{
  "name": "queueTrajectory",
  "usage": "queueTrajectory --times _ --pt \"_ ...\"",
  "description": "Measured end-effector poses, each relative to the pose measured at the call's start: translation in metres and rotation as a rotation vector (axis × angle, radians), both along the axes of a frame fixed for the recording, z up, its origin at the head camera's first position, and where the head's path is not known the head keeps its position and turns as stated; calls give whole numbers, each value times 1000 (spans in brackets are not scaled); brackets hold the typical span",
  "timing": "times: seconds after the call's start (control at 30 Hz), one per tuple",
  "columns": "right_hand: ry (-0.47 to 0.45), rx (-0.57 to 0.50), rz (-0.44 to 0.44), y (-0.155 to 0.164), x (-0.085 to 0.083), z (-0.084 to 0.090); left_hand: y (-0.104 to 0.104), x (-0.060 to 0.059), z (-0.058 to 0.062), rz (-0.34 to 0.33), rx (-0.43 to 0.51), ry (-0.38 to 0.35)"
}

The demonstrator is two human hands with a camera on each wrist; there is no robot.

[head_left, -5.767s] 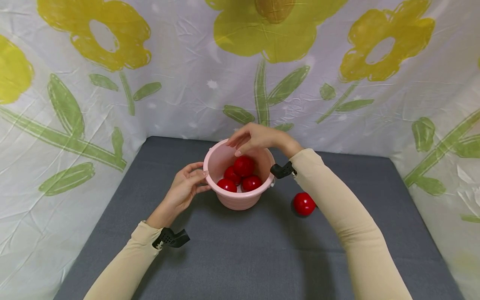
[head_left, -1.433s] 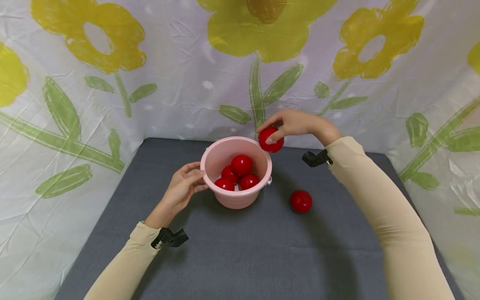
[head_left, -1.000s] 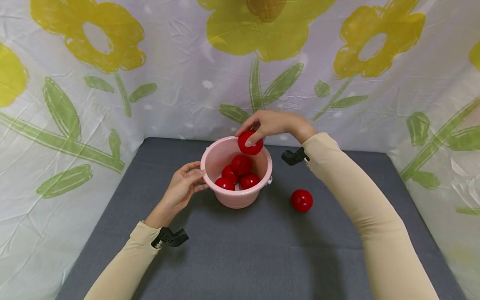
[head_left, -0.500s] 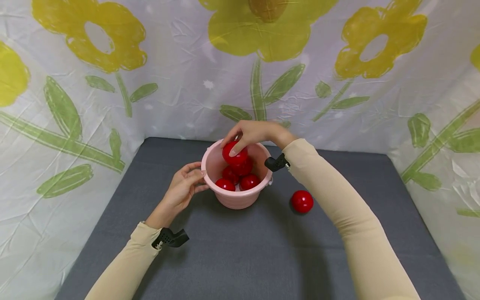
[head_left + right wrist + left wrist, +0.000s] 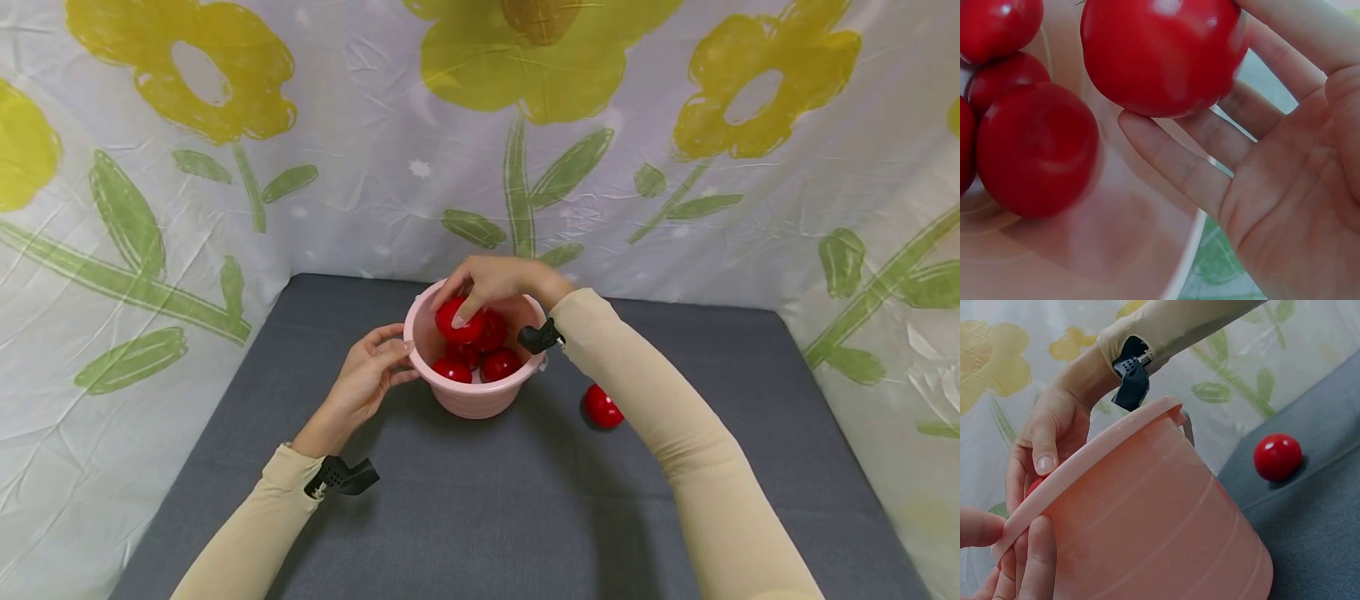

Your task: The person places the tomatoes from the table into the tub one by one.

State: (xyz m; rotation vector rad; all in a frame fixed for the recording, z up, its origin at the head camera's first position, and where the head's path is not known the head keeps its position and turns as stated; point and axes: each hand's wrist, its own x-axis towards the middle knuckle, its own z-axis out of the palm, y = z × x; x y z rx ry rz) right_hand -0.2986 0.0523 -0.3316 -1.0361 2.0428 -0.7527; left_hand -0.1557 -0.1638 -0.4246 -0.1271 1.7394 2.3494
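Note:
My left hand pinches the left rim of a pink plastic bucket, thumb on one side and fingers on the other, as the left wrist view shows. My right hand reaches in over the back rim and holds a shiny red apple-like fruit by its fingertips. Several more red fruits lie at the bottom of the bucket, just below the held one. One further red fruit sits on the table right of the bucket, partly covered by the right sleeve in the head view.
A dark grey cloth covers the table. White curtains with painted yellow flowers hang behind it and at both sides. Each wrist wears a black camera mount. The bucket's handle hangs at its side.
My right hand has brought a red fruit from right of the bucket, leftward over the rim, then lowered it inside. The left hand keeps its hold on the rim.

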Motion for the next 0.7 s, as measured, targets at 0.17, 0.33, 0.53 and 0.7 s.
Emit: queueTrajectory --times 0.17,0.33,0.53,0.7 --pt "-12 9 -1 -4 0 0 0 1 1 0 1 0" --pt "-30 9 -8 -7 1 0 1 1 1 3 3 -1" --pt "-114 10 -60 -9 4 -3 1 1 2 2 6 -2" --pt "-207 14 -102 -10 7 -5 1 1 2 1 6 1"
